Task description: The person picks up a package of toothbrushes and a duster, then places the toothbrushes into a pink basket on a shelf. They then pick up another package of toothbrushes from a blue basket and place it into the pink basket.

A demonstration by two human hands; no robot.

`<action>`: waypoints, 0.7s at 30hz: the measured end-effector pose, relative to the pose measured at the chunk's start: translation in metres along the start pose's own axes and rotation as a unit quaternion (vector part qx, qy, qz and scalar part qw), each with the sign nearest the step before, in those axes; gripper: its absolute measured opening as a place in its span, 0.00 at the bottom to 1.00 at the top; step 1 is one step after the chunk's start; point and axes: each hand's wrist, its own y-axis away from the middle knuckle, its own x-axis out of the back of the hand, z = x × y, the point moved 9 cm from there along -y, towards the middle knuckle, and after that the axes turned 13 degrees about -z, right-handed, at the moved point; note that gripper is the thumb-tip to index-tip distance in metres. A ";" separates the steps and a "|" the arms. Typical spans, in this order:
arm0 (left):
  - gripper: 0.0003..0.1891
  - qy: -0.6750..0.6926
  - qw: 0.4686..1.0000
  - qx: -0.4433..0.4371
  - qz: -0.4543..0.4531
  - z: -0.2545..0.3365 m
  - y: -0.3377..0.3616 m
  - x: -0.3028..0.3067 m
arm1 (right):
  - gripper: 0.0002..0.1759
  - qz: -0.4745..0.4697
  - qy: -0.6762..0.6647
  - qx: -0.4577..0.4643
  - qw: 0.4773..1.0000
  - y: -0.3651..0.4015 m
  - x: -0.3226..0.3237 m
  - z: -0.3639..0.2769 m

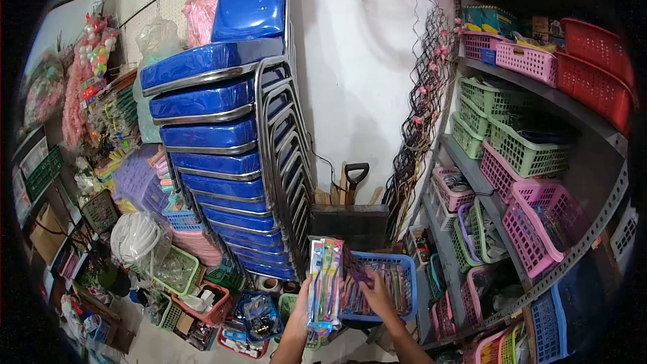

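My left hand (302,305) is closed around the side of a pack of toothbrushes (325,283), held upright with its several coloured handles showing through clear wrapping. To the right of it, my right hand (381,298) reaches over a blue basket (412,276). The fingers of this hand are pinched on a dark purple item (361,274) whose kind I cannot make out. Many slim, coloured, wrapped items lie side by side in the basket. The pack hides part of the basket's left side.
A tall stack of blue padded chairs (214,136) stands to the left. On the right, metal shelves (485,212) carry pink, green and red baskets. More baskets of goods, including a red one (219,303), cover the floor at left. A black-handled tool (355,176) leans by the wall.
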 end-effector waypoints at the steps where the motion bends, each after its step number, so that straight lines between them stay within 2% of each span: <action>1: 0.32 0.015 1.000 0.009 -0.006 -0.002 -0.002 -0.002 | 0.29 -0.013 -0.087 0.040 0.995 0.007 0.012 -0.044; 2: 0.32 0.031 0.999 0.017 -0.013 -0.004 -0.004 -0.005 | 0.28 -0.026 -0.172 0.080 0.981 0.015 0.020 -0.080; 3: 0.32 0.031 0.999 0.019 -0.015 -0.004 -0.006 -0.009 | 0.28 -0.023 -0.171 0.080 0.982 0.018 0.025 -0.098; 5: 0.32 -0.040 0.999 -0.023 -0.017 0.002 -0.012 -0.016 | 0.29 -0.019 -0.120 0.225 0.967 0.033 0.034 -0.149; 6: 0.32 -0.040 0.999 -0.021 -0.020 0.000 -0.014 -0.017 | 0.29 -0.016 -0.118 0.225 0.967 0.037 0.036 -0.157; 8: 0.31 -0.083 0.993 -0.076 0.024 0.007 -0.020 -0.015 | 0.31 -0.017 -0.027 0.271 0.962 0.047 0.034 -0.178; 10: 0.31 -0.100 0.992 -0.080 0.012 0.001 -0.029 -0.032 | 0.34 -0.029 -0.011 0.246 0.969 0.048 0.032 -0.172; 12: 0.30 -0.105 0.990 -0.084 -0.051 -0.008 -0.039 -0.061 | 0.38 0.007 0.124 0.210 0.970 0.055 0.043 -0.175; 13: 0.32 -0.126 0.986 -0.076 -0.073 -0.012 -0.046 -0.071 | 0.43 0.016 0.135 0.202 0.970 0.056 0.049 -0.170; 16: 0.34 -0.201 0.974 -0.065 -0.079 -0.032 -0.060 -0.103 | 0.45 0.033 0.096 0.125 0.987 0.063 0.079 -0.154; 18: 0.35 -0.193 0.972 -0.017 -0.131 -0.056 -0.076 -0.116 | 0.46 0.055 0.110 0.100 0.987 0.071 0.105 -0.148; 21: 0.33 -0.171 0.960 0.043 -0.215 -0.099 -0.104 -0.131 | 0.43 0.102 0.054 0.081 0.990 0.088 0.146 -0.139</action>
